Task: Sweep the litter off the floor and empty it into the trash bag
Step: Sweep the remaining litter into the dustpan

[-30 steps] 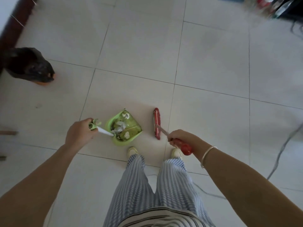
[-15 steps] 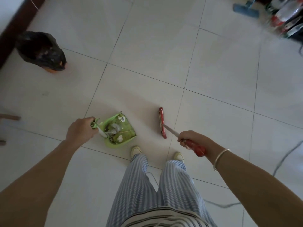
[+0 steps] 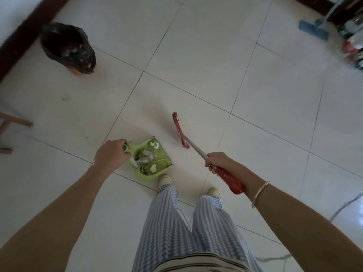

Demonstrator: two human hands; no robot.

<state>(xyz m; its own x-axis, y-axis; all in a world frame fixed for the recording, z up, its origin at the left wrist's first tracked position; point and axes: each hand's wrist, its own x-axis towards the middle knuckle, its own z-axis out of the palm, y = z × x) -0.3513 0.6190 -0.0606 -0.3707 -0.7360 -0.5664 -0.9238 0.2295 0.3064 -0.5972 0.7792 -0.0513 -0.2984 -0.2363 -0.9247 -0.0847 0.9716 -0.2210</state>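
Note:
My left hand (image 3: 111,154) grips the handle of a green dustpan (image 3: 164,160), which hangs just above the floor in front of my feet. White paper scraps and dirt (image 3: 146,157) lie inside the pan. My right hand (image 3: 217,160) holds a red broom (image 3: 179,130) by its metal shaft, above the red grip; the red head rests on the tiles to the right of the pan. A black trash bag (image 3: 67,49) stands open at the far left by the wall, with rubbish inside.
White floor tiles (image 3: 196,61) spread all around. A dark skirting board (image 3: 25,30) runs along the left wall. A wooden stool leg (image 3: 13,120) shows at the left edge. A blue mop head (image 3: 313,32) and bottles (image 3: 353,46) sit far right. A cable (image 3: 345,205) trails at right.
The view has swung so the trash bag sits further into the frame. Dustpan and broom stay held in front of my feet; the broom head now points further away from the pan.

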